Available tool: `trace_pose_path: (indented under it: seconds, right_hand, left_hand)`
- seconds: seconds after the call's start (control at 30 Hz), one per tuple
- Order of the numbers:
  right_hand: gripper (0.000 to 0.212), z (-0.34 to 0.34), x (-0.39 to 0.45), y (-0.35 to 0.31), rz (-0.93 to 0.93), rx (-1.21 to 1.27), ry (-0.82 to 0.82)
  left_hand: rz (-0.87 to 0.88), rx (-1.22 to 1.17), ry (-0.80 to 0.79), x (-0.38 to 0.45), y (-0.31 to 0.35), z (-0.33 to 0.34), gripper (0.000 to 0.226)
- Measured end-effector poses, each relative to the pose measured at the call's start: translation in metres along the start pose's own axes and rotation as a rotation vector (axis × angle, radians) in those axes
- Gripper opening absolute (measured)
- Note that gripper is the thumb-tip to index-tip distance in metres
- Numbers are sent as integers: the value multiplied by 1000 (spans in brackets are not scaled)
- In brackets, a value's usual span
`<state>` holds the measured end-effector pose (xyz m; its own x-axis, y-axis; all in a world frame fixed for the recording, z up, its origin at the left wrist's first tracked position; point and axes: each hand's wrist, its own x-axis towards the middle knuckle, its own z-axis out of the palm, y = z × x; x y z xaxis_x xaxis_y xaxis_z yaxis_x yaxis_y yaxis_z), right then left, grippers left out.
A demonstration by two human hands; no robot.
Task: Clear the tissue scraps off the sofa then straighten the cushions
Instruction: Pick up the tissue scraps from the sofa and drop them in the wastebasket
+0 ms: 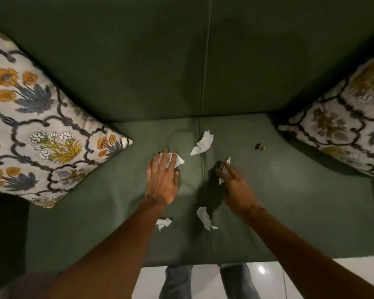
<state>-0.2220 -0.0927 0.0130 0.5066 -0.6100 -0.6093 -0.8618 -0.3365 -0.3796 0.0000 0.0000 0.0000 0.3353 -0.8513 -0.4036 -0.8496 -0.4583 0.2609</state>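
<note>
Head view: hands [162, 178] on crumpled tissue scraps [202, 143], sofa [289, 201].

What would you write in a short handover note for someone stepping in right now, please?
Left hand: flat, fingers over a tissue scrap on the green sofa seat, not yet lifted.
Right hand: pinching another scrap.
Loose scraps: one near the backrest, two near the front edge.
Small brown bits lie further right.
Floral cushions lean askew at each end, untouched.
Left: remaining scraps, then cushions.
</note>
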Motion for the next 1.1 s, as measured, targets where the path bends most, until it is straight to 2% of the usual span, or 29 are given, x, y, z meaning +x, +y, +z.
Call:
trace_pose_path:
  seconds: [0.1, 0.17, 0.3, 0.4, 0.53, 0.6, 0.67, 0.77, 0.9, 1.03, 1.1]
  right_hand:
    - [79, 9, 6, 8, 28, -44, -5]
    - [76, 15, 7, 11, 47, -27, 11]
    - [31, 20, 10, 18, 79, 143, 152]
    - [19, 21, 4, 18, 77, 127, 106]
    - [18, 20, -22, 1, 94, 305, 187]
    - [20, 25, -39, -13, 111, 386, 193]
    - [20, 32, -58, -26, 119, 412, 145]
    - [18, 50, -78, -39, 120, 439, 128]
    - [20, 81, -84, -44, 125, 397, 127]
    - [20, 105, -78, -48, 263, 595, 152]
    - [16, 114, -73, -47, 287, 570, 188]
  left_hand:
    - [-11, 18, -94, 5, -3, 7, 67]
    - [-13, -48, -50, 6, -3, 9, 64]
    - [10, -195, 46, 15, -10, 9, 32]
    - [13, -305, 109, 16, -17, 4, 26]
    - [-254, -444, 352, 3, -26, -11, 17]
    - [-326, -436, 397, -11, -30, -15, 14]
    - [-293, -405, 333, -30, -34, -17, 14]
    - [-156, -331, 198, -50, -38, -13, 16]
    - [16, -156, 120, -52, -38, 2, 21]
    - [19, -181, 10, -53, -45, 21, 32]
    - [31, -238, -24, -56, -48, 26, 43]
